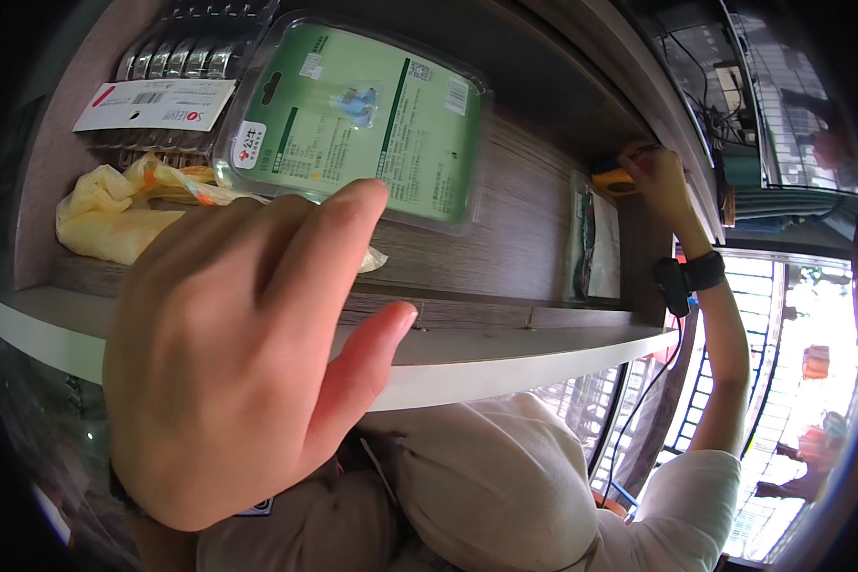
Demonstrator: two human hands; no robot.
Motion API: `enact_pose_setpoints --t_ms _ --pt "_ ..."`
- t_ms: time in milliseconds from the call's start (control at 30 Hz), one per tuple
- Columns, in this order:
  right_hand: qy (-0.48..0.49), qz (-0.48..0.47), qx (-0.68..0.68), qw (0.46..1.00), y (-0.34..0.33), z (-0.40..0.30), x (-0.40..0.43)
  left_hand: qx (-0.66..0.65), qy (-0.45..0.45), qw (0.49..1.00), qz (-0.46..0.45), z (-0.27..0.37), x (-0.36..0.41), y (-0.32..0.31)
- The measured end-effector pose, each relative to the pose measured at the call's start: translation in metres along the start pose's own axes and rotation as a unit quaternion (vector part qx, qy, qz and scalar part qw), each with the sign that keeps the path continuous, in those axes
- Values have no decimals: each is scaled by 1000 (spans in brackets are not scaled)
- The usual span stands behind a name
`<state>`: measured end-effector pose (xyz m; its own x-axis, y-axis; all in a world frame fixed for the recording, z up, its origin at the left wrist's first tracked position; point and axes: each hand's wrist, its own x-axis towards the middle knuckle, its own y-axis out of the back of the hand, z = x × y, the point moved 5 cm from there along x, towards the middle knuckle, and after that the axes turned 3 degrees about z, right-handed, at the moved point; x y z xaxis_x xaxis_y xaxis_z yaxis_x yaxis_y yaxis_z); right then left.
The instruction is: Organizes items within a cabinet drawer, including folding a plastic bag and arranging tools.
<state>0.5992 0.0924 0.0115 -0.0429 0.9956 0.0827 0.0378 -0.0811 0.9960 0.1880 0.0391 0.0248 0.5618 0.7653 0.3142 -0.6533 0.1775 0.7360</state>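
Observation:
My left hand [222, 357] is large in the foreground, back up, over the front of an open drawer [472, 343]. Its thumb stands apart from the index finger, with nothing seen between them; the other fingertips are hidden. Beyond it lie a yellow plastic bag [93, 214], partly covered by the hand, and a clear blister pack with a green card [415, 136], close to the index fingertip. At the drawer's far right end my right hand [658, 179] has its fingers around a yellow and dark object [615, 181], whose kind I cannot tell. A black band is on that wrist.
Dark ridged plastic packs with a white header card [157, 104] fill the drawer's back left. A flat clear packet [593, 243] lies by the right wall. A cable [636, 407] hangs from the right wristband. Cables and a power strip [729, 86] are at upper right.

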Motion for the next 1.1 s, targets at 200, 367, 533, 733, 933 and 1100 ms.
enact_pose_setpoints --t_ms 200,367,533,733,933,1100 --pt "-261 38 -10 964 16 58 -19 0 -4 1000 2 0 1 1" --pt "-336 -28 48 940 25 74 -26 7 -5 1000 1 -1 1 -1" --pt "-271 17 -77 959 37 59 -30 10 3 1000 -9 1 1 2" --pt "-97 86 -185 974 43 2 -28 19 7 1000 -18 0 2 1" --pt "-76 86 -242 963 35 40 -30 14 -1 1000 -8 0 1 1" --pt "-91 97 -301 944 38 54 -35 4 2 1000 -7 1 1 1"
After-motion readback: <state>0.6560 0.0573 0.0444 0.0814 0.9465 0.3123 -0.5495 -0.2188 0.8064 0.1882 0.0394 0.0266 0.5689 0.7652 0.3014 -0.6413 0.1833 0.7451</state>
